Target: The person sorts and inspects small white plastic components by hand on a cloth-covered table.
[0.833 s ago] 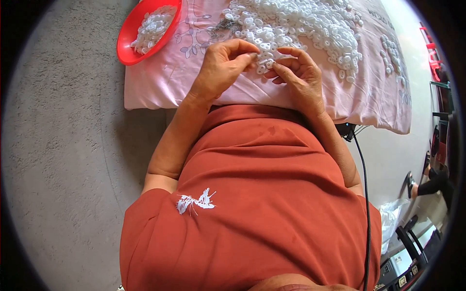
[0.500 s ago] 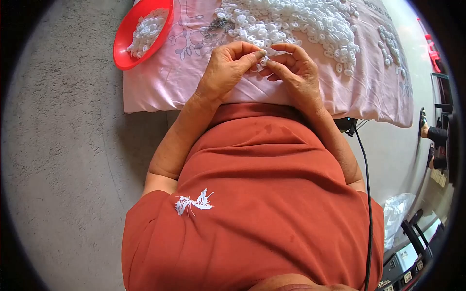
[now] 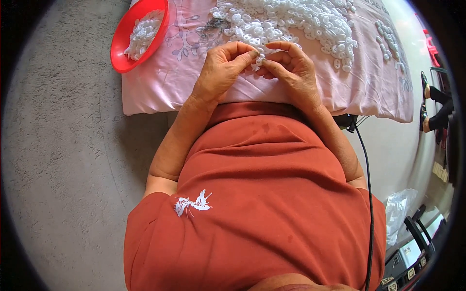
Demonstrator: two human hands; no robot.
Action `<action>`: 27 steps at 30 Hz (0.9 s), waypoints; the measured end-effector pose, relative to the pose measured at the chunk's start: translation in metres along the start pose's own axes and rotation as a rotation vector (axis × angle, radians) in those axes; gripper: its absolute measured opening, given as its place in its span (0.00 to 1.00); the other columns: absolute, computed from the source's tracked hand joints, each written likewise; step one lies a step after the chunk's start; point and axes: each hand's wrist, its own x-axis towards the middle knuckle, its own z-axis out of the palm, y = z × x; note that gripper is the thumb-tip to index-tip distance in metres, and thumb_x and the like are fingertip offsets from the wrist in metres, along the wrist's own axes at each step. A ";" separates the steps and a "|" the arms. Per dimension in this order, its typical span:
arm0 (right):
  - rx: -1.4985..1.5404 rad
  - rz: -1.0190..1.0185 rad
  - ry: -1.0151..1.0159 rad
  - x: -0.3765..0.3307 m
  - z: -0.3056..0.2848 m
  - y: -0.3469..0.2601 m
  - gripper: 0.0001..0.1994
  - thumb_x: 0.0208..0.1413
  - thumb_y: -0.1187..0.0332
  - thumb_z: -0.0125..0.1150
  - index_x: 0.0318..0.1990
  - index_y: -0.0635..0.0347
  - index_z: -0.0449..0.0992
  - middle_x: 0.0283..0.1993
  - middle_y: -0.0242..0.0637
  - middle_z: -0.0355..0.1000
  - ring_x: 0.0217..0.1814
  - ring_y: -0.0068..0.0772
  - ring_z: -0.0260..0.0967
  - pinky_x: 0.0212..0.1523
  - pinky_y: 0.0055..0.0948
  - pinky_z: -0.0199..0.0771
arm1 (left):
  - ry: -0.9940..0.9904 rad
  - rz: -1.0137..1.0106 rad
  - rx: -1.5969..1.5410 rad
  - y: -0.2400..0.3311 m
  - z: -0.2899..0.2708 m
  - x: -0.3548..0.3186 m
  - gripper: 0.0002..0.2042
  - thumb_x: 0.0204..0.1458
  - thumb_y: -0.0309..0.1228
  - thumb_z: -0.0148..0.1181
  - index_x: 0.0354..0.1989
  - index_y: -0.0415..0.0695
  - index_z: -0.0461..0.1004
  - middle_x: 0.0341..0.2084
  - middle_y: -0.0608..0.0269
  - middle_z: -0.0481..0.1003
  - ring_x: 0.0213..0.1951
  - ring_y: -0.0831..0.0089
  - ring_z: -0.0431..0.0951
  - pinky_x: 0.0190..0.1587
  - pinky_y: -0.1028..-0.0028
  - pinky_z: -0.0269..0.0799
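My two hands meet over the near part of a pink cloth-covered surface, their fingertips almost touching. Thumb and forefinger of my left hand (image 3: 222, 68) are pinched together; what lies between them is too small to make out. Opposite it, my right hand (image 3: 293, 72) has its thumb and fingers closed on a small white plastic piece (image 3: 259, 62), partly hidden by the fingertips. Just beyond is a big loose pile of white oval plastic pieces with holes (image 3: 296, 19). Beside that pile, thin grey metal-looking bits (image 3: 212, 30) lie in a small heap.
A red bowl (image 3: 116, 51) of white pieces stands at the surface's left edge. More pale pieces (image 3: 387, 41) lie at the far right. A black cable (image 3: 370, 194) runs down my right side. Another person's feet (image 3: 425, 109) and a clear plastic bag (image 3: 400, 208) show at right.
Both hands stay pinched together and have shifted very slightly left in the picture, along with the whole view. At the far right, the other person's feet have moved.
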 end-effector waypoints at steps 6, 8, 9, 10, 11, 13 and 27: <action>0.002 0.000 0.013 0.001 0.000 0.001 0.17 0.57 0.78 0.58 0.53 0.66 0.67 0.38 0.40 0.76 0.37 0.27 0.76 0.37 0.19 0.76 | -0.004 -0.003 -0.001 0.001 0.000 0.000 0.05 0.56 0.25 0.58 0.36 0.37 0.77 0.28 0.67 0.76 0.28 0.84 0.71 0.32 0.84 0.68; 0.019 0.000 0.003 0.001 0.000 0.002 0.17 0.57 0.78 0.58 0.53 0.66 0.67 0.38 0.40 0.76 0.37 0.27 0.76 0.38 0.19 0.76 | -0.004 -0.010 -0.009 0.001 0.000 0.000 0.05 0.56 0.25 0.58 0.36 0.37 0.77 0.28 0.67 0.76 0.28 0.84 0.71 0.32 0.84 0.68; 0.019 0.000 0.004 0.001 0.000 0.002 0.17 0.57 0.78 0.58 0.53 0.66 0.67 0.38 0.40 0.76 0.37 0.27 0.76 0.38 0.19 0.76 | -0.003 -0.015 -0.018 0.001 0.001 0.000 0.05 0.56 0.25 0.58 0.36 0.37 0.77 0.28 0.67 0.76 0.28 0.84 0.71 0.32 0.84 0.68; 0.018 -0.015 0.003 0.001 0.000 0.003 0.16 0.56 0.78 0.58 0.52 0.67 0.66 0.37 0.41 0.76 0.37 0.27 0.77 0.38 0.21 0.77 | -0.004 -0.016 -0.018 0.001 0.001 0.000 0.05 0.56 0.25 0.58 0.36 0.37 0.77 0.28 0.67 0.76 0.28 0.84 0.71 0.32 0.84 0.68; 0.018 -0.030 0.002 0.002 0.000 0.003 0.16 0.56 0.78 0.59 0.51 0.68 0.66 0.35 0.42 0.76 0.36 0.28 0.77 0.38 0.22 0.79 | -0.006 -0.010 -0.011 0.002 0.001 0.000 0.05 0.56 0.25 0.58 0.36 0.37 0.77 0.28 0.67 0.76 0.28 0.84 0.71 0.32 0.84 0.68; 0.017 -0.017 0.002 0.001 0.000 0.001 0.16 0.57 0.78 0.58 0.52 0.67 0.67 0.36 0.41 0.76 0.36 0.27 0.77 0.38 0.21 0.77 | -0.008 -0.005 -0.004 0.002 0.001 -0.001 0.05 0.56 0.25 0.58 0.36 0.37 0.77 0.28 0.67 0.76 0.28 0.84 0.71 0.33 0.84 0.68; 0.019 -0.040 0.011 0.000 0.002 0.000 0.15 0.57 0.79 0.57 0.51 0.68 0.66 0.36 0.41 0.76 0.37 0.27 0.77 0.38 0.22 0.79 | 0.054 0.135 0.344 0.006 0.009 -0.002 0.04 0.56 0.23 0.58 0.34 0.35 0.76 0.25 0.67 0.77 0.28 0.84 0.73 0.31 0.82 0.71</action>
